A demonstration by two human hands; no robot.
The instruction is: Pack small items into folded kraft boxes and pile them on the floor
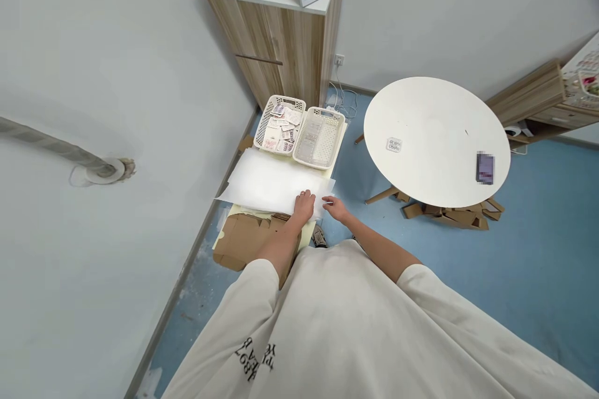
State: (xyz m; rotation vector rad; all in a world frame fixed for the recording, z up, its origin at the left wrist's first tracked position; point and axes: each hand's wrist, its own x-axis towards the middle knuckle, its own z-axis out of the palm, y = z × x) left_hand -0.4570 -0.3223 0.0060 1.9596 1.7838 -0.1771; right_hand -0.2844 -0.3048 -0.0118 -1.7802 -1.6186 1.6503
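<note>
A stack of thin white sheets [262,181] lies across a low, pale-topped surface, its edges uneven at the left and right. My left hand [305,206] rests on the sheets near their right end, palm down with the fingers stretched out. Just to the right, my right hand [335,207] pinches the edge of a white sheet between thumb and fingers. Behind the sheets stand two white plastic baskets. The left basket [262,121] holds many small printed packets [283,128]; the right basket [333,140] holds clear flat pieces [311,137] on its left side.
Flattened brown cardboard [243,240] lies in front of the sheets. To the right stands a round white table [430,124] with a phone [485,168] and a small white tag [394,144]. Cardboard scraps [456,217] lie beneath it. A wooden cabinet [281,37] stands behind the baskets.
</note>
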